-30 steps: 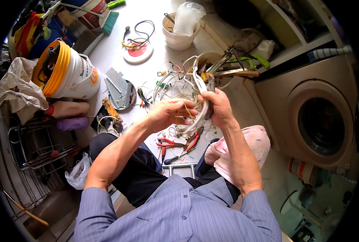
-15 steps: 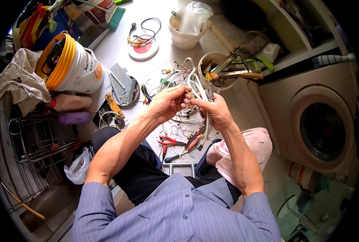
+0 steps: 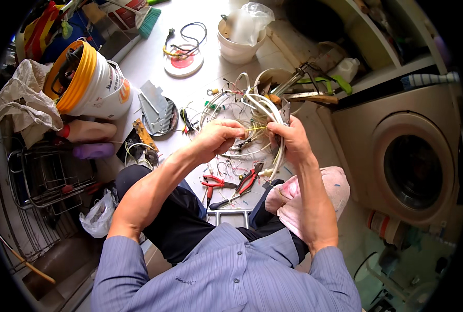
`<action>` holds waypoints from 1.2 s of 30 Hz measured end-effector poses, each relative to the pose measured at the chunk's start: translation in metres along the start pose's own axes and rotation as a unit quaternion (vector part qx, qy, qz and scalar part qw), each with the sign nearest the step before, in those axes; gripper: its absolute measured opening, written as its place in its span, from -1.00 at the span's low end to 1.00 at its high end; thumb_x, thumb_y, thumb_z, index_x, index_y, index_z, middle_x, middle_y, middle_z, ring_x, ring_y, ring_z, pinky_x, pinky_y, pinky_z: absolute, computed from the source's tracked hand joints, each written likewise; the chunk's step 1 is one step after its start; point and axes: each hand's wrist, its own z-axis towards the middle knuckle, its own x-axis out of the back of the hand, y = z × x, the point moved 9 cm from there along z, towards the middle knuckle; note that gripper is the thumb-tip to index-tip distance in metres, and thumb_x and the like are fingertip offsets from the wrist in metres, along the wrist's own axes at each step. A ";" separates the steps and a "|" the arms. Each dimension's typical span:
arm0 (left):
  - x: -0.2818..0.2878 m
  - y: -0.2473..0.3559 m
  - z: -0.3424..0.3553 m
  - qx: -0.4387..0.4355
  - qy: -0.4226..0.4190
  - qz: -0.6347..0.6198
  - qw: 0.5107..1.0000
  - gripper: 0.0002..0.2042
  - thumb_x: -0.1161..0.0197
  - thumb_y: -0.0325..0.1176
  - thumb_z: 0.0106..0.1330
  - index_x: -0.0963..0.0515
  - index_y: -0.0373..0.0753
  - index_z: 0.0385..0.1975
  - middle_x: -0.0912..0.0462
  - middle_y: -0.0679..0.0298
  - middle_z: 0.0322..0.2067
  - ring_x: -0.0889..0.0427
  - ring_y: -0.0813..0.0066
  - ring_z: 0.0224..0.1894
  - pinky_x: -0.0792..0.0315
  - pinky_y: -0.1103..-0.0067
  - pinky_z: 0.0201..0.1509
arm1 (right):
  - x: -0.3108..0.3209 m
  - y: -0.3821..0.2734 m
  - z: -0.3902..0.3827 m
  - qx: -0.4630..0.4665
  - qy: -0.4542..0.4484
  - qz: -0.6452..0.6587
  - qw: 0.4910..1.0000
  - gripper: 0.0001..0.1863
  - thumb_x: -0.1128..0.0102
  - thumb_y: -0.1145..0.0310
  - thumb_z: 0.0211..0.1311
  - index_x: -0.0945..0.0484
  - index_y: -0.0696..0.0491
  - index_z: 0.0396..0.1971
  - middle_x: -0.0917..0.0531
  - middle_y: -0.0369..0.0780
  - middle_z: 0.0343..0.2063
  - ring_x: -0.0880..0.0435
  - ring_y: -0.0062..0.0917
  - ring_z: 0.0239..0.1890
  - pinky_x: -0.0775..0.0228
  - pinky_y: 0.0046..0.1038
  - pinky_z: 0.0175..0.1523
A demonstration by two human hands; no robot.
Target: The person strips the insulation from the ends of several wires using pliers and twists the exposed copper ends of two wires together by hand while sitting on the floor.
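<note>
A thin yellow-green wire [image 3: 256, 128] stretches between my two hands over a tangle of cut wires. My left hand [image 3: 222, 137] is closed in a pinch on the wire's left part. The fingers of my right hand [image 3: 294, 139] are wrapped round a looped white cable [image 3: 260, 100], and its thumb presses by the wire's other end. A grey metal tool [image 3: 285, 110] sticks up from that hand; its kind is not clear. Below lie red-handled pliers [image 3: 218, 183] and red-and-black cutters [image 3: 249, 179], apart from both hands.
A bucket with tools [image 3: 275, 78] stands just beyond my right hand, a white bucket [image 3: 242, 47] farther off. At left are a yellow-rimmed bucket [image 3: 104, 91] and a dish with metal parts [image 3: 161, 114]. A pink towel [image 3: 314, 192] covers my right knee; a washing machine [image 3: 398, 151] stands at right.
My hands have moved apart, the right one outward and the left one slightly down. The yellow-green wire now shows drawn out between them, and the white cable has shifted right.
</note>
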 end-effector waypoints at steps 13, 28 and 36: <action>0.062 0.032 -0.078 0.020 0.063 0.482 0.874 -0.82 -0.24 -0.32 0.22 -0.61 -0.32 -0.44 -0.52 0.23 -0.64 -0.49 0.48 -0.58 -0.37 0.47 -0.45 | 0.056 -0.003 -0.002 0.010 0.094 -0.140 0.986 -0.88 -0.30 0.47 0.16 -0.56 0.09 -0.30 -0.61 -0.37 -0.54 -0.47 -0.77 -0.58 -0.24 -0.68 -0.46; 0.235 -0.055 -0.152 0.335 0.198 0.709 0.588 -0.88 -0.26 -0.52 0.11 -0.74 -0.31 -0.45 -0.76 0.06 -0.39 -0.78 0.25 -0.28 -0.61 0.37 -0.21 | 0.035 0.010 0.004 0.037 0.027 -0.357 0.933 -0.88 -0.24 0.41 0.23 -0.57 0.14 -0.41 -0.61 -0.28 -0.57 -0.51 -0.63 -0.59 -0.31 -0.55 -0.46; 0.213 -0.052 -0.149 0.203 0.278 0.767 0.542 -0.42 -0.51 -0.12 0.05 -0.56 -0.17 0.09 -0.59 0.01 0.08 -0.56 0.00 0.16 -0.46 0.06 0.12 | 0.000 0.002 -0.006 -0.062 -0.028 0.074 0.995 -0.86 -0.22 0.35 0.37 -0.57 0.12 -0.31 -0.59 -0.33 -0.55 -0.50 -0.71 -0.63 -0.34 -0.69 -0.55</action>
